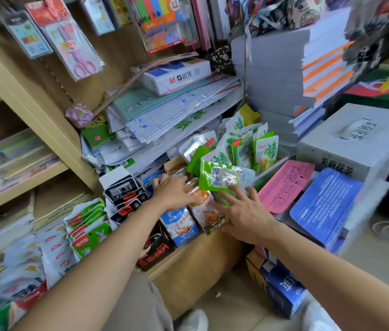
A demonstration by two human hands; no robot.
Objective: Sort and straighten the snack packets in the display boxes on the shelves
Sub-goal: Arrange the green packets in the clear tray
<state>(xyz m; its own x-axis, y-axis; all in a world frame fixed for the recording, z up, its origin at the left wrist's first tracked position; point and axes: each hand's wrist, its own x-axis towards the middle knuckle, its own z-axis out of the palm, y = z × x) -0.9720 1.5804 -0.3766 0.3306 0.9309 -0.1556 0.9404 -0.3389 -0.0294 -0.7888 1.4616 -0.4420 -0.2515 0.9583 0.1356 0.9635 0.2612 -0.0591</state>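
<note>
Both hands open, gripping nothing: left hand [174,190] flat on the orange packets [203,206], right hand [246,212] spread, fingertips beside one loose green packet [224,176]. Three display boxes [157,250] stand side by side on the shelf [188,268].

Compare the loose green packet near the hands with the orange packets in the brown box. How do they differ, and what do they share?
The green packet lies sideways across the boxes, while the orange packets stand filed in their brown box. The green packet shows its back label with a barcode, while the orange packets show printed fronts. Both are small sealed snack pouches.
</note>
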